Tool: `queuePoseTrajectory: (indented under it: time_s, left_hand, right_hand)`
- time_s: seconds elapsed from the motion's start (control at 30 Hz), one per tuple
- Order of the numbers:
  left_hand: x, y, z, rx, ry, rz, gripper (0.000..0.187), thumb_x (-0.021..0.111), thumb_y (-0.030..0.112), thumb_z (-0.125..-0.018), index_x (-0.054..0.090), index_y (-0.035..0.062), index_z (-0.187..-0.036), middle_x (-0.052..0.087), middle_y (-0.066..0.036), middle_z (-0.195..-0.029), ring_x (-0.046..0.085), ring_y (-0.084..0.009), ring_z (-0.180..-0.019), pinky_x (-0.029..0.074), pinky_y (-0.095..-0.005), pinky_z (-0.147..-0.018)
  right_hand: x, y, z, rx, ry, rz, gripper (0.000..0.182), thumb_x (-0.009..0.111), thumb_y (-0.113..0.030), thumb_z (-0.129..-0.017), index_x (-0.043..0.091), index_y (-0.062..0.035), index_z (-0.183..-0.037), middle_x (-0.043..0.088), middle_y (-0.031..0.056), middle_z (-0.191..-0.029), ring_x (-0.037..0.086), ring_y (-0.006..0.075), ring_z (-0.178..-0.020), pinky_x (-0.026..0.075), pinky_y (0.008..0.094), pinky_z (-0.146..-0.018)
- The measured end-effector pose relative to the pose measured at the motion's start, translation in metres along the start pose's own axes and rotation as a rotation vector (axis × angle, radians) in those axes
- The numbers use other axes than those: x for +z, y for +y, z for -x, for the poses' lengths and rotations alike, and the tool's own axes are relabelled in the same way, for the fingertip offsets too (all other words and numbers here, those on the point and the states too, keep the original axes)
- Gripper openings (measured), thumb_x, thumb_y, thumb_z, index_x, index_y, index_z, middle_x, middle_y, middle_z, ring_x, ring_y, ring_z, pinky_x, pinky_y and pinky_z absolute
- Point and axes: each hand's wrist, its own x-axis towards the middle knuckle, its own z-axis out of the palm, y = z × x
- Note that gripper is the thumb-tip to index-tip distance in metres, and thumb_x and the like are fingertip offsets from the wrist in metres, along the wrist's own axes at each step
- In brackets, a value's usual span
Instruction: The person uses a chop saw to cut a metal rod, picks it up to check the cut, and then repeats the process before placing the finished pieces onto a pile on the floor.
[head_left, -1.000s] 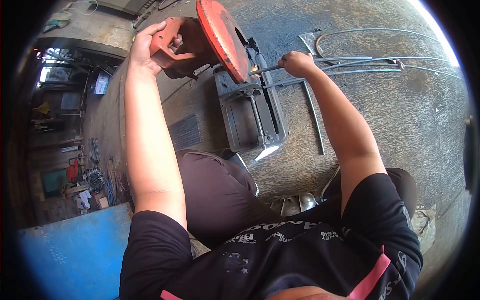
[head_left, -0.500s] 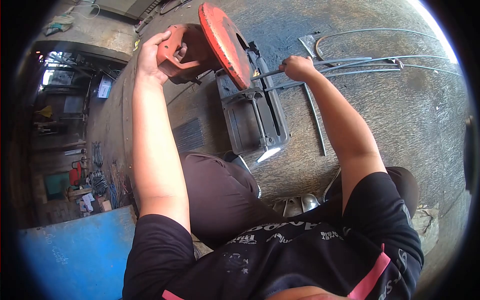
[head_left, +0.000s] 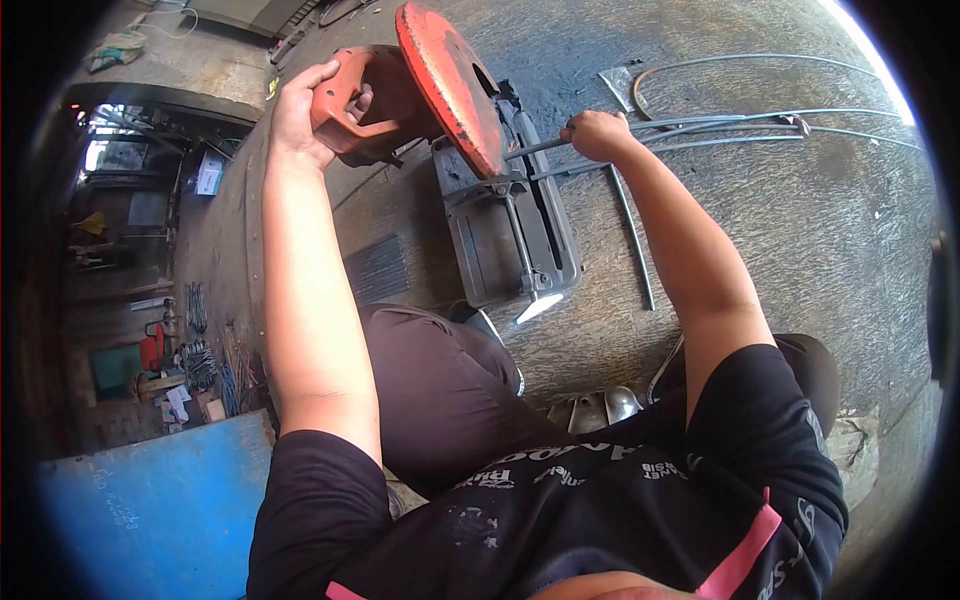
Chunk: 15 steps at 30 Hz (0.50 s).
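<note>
My left hand [head_left: 303, 108] is wrapped round the orange handle [head_left: 342, 92] of a cut-off saw, whose round orange blade guard [head_left: 452, 82] stands over the grey base [head_left: 490, 250]. On the other side, my right hand [head_left: 597, 135] grips a grey metal rod that reaches under the guard. More long rods [head_left: 725, 140] run from the base out to the right. A clamp screw [head_left: 514, 235] lies along the base. Where the rod meets the blade is hidden behind the guard.
A short loose rod [head_left: 632, 240] lies on the floor right of the base. A dark ribbed plate [head_left: 378, 270] is left of it. Farther off are a curved hose [head_left: 640, 92], a plastic bag [head_left: 617, 85] and, at lower left, a blue sheet [head_left: 160, 505].
The small orange glow beside the guard at the rod is gone. Both hands keep their grips with hardly any movement.
</note>
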Motion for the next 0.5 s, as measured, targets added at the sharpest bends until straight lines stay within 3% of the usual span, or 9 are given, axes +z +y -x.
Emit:
queuePoseTrajectory:
  time_s: [0.17, 0.5]
  left_hand:
    - [-0.002, -0.001, -0.002, 0.005, -0.01, 0.011, 0.036, 0.052, 0.021, -0.09, 0.054, -0.0029, -0.117, 0.06, -0.015, -0.11, 0.059, -0.0202, -0.09, 0.054, -0.0306, -0.078]
    - [-0.009, 0.002, -0.008, -0.006, 0.008, -0.031, 0.037, 0.06, 0.019, -0.086, 0.055, -0.0045, -0.114, 0.061, -0.017, -0.099, 0.061, -0.0216, -0.074, 0.054, -0.0289, -0.066]
  right_hand:
    - [-0.001, -0.001, 0.001, 0.008, 0.006, -0.009, 0.034, 0.048, -0.041, -0.094, 0.069, -0.0208, -0.112, 0.066, 0.0063, -0.117, 0.057, 0.0262, -0.116, 0.03, 0.0532, -0.103]
    - [-0.003, -0.002, 0.0, 0.008, -0.013, 0.001, 0.034, 0.048, -0.04, -0.094, 0.069, -0.0193, -0.111, 0.067, 0.0071, -0.115, 0.058, 0.0271, -0.115, 0.03, 0.0535, -0.102]
